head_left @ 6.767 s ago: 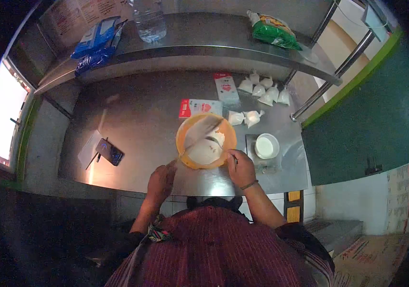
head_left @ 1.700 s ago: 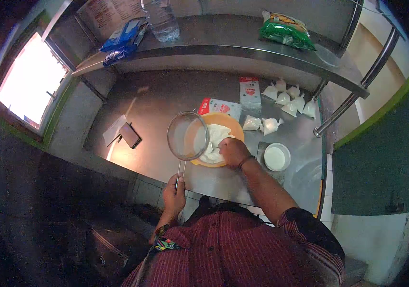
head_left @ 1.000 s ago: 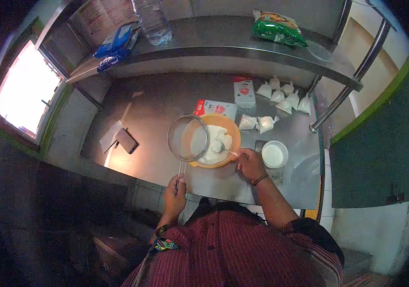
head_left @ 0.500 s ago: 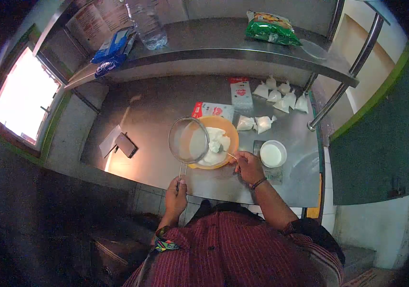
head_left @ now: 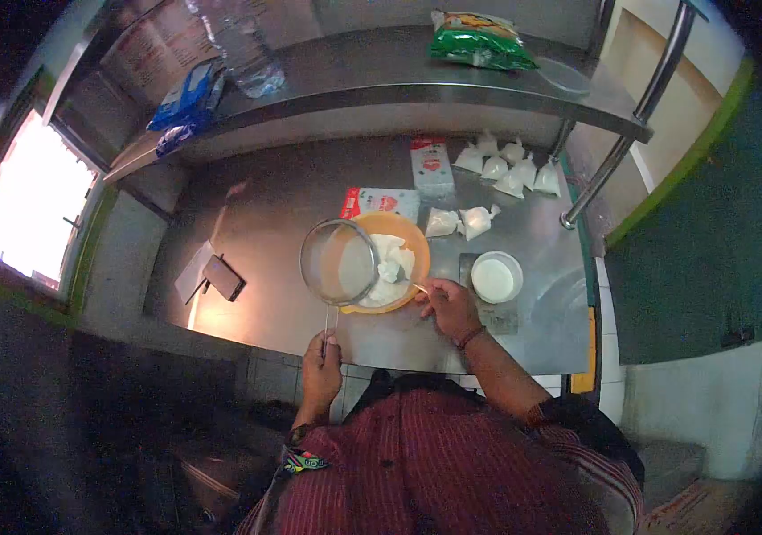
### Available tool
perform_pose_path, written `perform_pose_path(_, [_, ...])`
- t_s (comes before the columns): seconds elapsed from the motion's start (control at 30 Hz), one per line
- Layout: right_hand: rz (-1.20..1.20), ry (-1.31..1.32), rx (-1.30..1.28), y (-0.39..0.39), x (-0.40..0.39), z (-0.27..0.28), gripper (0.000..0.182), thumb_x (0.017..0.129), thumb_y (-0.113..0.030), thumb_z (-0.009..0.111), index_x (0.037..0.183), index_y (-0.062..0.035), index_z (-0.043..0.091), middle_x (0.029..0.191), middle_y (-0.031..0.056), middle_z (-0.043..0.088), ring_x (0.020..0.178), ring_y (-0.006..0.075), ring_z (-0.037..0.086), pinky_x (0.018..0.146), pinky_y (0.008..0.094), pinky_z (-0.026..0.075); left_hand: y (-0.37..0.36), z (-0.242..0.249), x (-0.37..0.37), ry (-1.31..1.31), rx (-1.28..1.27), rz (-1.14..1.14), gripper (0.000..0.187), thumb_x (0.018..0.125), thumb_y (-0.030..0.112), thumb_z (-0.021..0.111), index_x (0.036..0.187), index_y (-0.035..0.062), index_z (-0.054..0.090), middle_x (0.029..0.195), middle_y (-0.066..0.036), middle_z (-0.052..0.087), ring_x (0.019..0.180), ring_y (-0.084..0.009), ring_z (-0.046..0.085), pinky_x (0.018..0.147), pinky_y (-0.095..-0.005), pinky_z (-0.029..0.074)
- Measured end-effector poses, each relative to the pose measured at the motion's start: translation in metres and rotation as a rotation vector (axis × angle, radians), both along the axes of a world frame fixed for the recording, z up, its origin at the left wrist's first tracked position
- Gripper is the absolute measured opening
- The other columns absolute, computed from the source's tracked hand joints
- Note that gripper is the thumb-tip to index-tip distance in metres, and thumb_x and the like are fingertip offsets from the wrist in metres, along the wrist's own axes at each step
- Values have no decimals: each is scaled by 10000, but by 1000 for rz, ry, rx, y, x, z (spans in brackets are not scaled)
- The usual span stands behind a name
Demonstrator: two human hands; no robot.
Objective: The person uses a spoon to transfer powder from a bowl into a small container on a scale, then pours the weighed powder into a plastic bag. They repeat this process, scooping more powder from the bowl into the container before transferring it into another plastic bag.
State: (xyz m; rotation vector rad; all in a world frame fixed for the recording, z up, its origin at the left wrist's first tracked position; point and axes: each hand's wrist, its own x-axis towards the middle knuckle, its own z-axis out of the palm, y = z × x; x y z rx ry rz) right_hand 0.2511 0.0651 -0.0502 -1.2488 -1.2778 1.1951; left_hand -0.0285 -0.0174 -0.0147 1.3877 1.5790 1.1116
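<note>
An orange bowl point(head_left: 418, 245) holding white powder point(head_left: 387, 290) stands on the steel table. My left hand point(head_left: 321, 364) is closed round the handle of a round wire sieve point(head_left: 338, 263), whose mesh hangs over the bowl's left part. My right hand point(head_left: 449, 308) grips the thin handle of a spoon point(head_left: 418, 286) at the bowl's right rim. The spoon's head is in or behind a white lump point(head_left: 389, 270) and cannot be made out. Right of that hand, a white tub point(head_left: 497, 277) with white contents sits on a flat grey scale point(head_left: 500, 319).
Behind the bowl are two cartons point(head_left: 388, 202) point(head_left: 433, 168) and several tied bags of white powder point(head_left: 494, 168). A phone on a stand point(head_left: 224, 277) is at the left. The overhead shelf point(head_left: 354, 85) carries a green packet point(head_left: 481, 43), a blue packet point(head_left: 187, 96) and a plastic bottle point(head_left: 252, 67).
The whole view has shifted, with the table and shelf things lying slightly further left. Both hands keep their holds on the sieve and the spoon, at nearly the same places over the bowl.
</note>
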Motion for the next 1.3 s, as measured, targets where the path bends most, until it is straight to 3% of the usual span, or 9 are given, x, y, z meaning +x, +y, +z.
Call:
perform_pose_path(0.1, [-12,41,-63,-4,1,2,395,1035,-325,503,1196,22,601,936,122,739,661,160,691,622,322,555,2,2,3,33,-56,24,274,1048,183,494,1231,-2,578,723,32,495,619,-55,442,536,-234,391])
perform_pose_path(0.17, [-14,35,-63,-6,1,4,400,1038,-336,501,1190,20,606,938,121,740,659,154,690,628,317,555,3,-6,2,-129,-69,25,272,1049,182,493,1227,-4,581,724,36,492,616,-52,437,538,-226,392])
perform_pose_path(0.6, [27,64,-65,-5,4,2,454,1040,-384,490,1186,30,604,930,120,737,662,159,699,659,318,565,3,3,6,-173,-88,9,279,1047,186,510,1242,-4,575,721,36,485,603,-43,418,526,-215,372])
perform_pose_path(0.7, [7,10,-50,-7,3,5,412,1036,-333,507,1192,38,597,929,122,733,701,164,707,673,333,568,4,-2,5,-165,-41,-9,277,1049,192,508,1235,-1,575,712,41,476,597,-41,411,520,-211,361])
perform_pose_path(0.8, [20,-51,8,-7,3,10,352,1019,-263,523,1205,28,591,934,145,731,720,203,713,690,351,568,4,0,4,-191,-43,33,275,1050,194,503,1228,-3,575,707,43,471,596,-42,409,521,-213,360])
perform_pose_path(0.87, [19,-279,17,-9,2,31,311,982,-192,529,1213,9,585,972,196,715,811,295,713,753,403,565,3,11,4,-172,-71,11,270,1053,204,501,1211,3,586,738,39,499,649,-54,449,576,-232,404])
perform_pose_path(0.97, [86,-485,91,-7,2,42,306,946,-154,511,1205,-11,589,1019,237,687,918,377,683,824,453,548,4,0,3,-155,-22,20,274,1051,195,495,1226,-3,569,716,44,478,605,-40,413,526,-217,363])
perform_pose_path(1.1, [43,-687,233,-3,-3,23,325,970,-186,497,1227,-13,596,1075,223,681,976,347,675,845,450,538,3,1,5,-211,-76,29,270,1051,190,496,1226,-2,570,723,42,480,614,-41,421,538,-215,373])
perform_pose_path(1.3, [95,-764,237,-1,-6,37,317,930,-136,454,1189,-2,579,1040,251,667,977,400,661,850,498,531,1,15,13,-124,-93,38,253,1048,179,501,1213,4,582,753,36,509,639,-44,449,562,-210,399])
